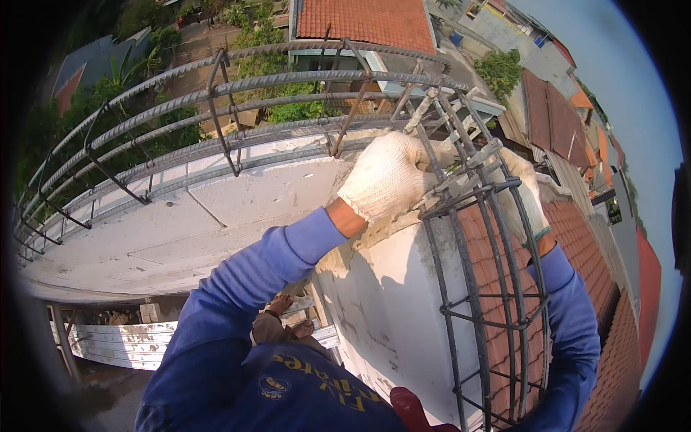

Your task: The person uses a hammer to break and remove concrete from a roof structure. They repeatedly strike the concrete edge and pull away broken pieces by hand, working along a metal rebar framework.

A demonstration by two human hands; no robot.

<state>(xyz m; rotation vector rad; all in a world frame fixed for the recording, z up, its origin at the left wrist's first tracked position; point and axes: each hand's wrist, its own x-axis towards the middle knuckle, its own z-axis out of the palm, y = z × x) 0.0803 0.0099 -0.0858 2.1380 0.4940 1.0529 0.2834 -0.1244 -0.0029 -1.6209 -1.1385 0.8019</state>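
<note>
Two steel rebar cages meet at the wall corner: one (266, 83) runs along the wall top to the left, the other (497, 288) comes down toward me on the right. My left hand (389, 176), in a white knit glove, is closed at the corner joint (464, 155), its fingertips hidden among the bars. What it pinches there is too small to make out. My right hand (524, 191), gloved too, reaches round the far side of the right cage. Bars cover its fingers, so its grip does not show. Grey mortar coats the bars at the joint.
Beneath the cages runs a white block wall (252, 194) with rough mortar at the corner. Bare feet (291, 317) stand on a plank far below. Past the wall, the drop opens onto trees and tiled roofs (367, 25). A dark red object (408, 409) lies by my body.
</note>
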